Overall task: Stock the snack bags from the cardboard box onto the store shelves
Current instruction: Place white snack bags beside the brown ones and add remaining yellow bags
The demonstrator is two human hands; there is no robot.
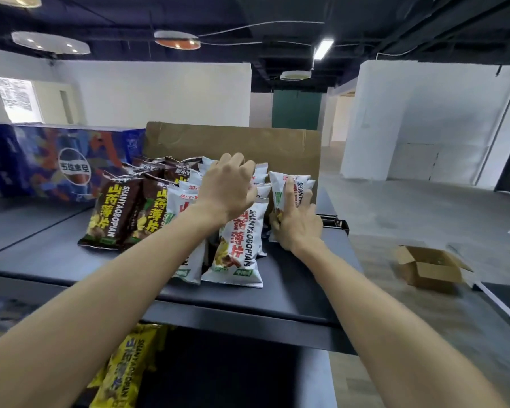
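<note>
Left hand reaching forward over the white snack bags, fingers curled down onto the tops of the upright packs in the middle row; hard to tell whether gripping one or only pressing. Right hand just beside it, fingers fairly straight and spread, pressed flat against a small bunch of white bags standing at the end of the row, steadying them upright. Left of the left hand, brown snack bags leaning in rows on the same dark shelf. Behind both hands, a raised flap of the cardboard box. Far left, a blue printed carton. Below the hands, on a lower shelf, yellow snack bags. Well off to the right of the right hand, a small open cardboard carton on the floor.
</note>
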